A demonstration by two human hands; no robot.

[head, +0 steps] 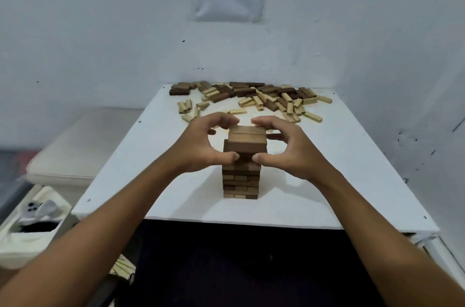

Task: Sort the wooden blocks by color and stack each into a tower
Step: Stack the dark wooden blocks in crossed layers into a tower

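Wooden blocks are what I'm sorting, and most of them lie on the white counter (327,181), the largest thing in view, which fills the middle of the frame. Across its far edge, in the upper centre of the frame, sprawls the loose pile of blocks (251,99): dark brown and pale ones mixed, lying flat at all angles, too many and too overlapped for me to count. I would put it at several dozen.

Nearer me, at centre frame, stands one tower (241,168), upright, its layers crossing one another. The upper layers are dark brown; lower down some pale ends show among the dark, so I judge the colour sorting is not clean yet. I can see only this one tower.

My two hands flank its top. My left hand (201,145) is at the left of the stack, my right hand (289,148) at the right, about equally near. Each grip is curled round the top layers, thumb tips pressed on the near face and fingers reaching round the far side, so I am grasping the tower's top from both sides. The top blocks' long axis runs left to right, between my palms. My next move, I judge, is squaring that layer, and it turns on pressing evenly inward.
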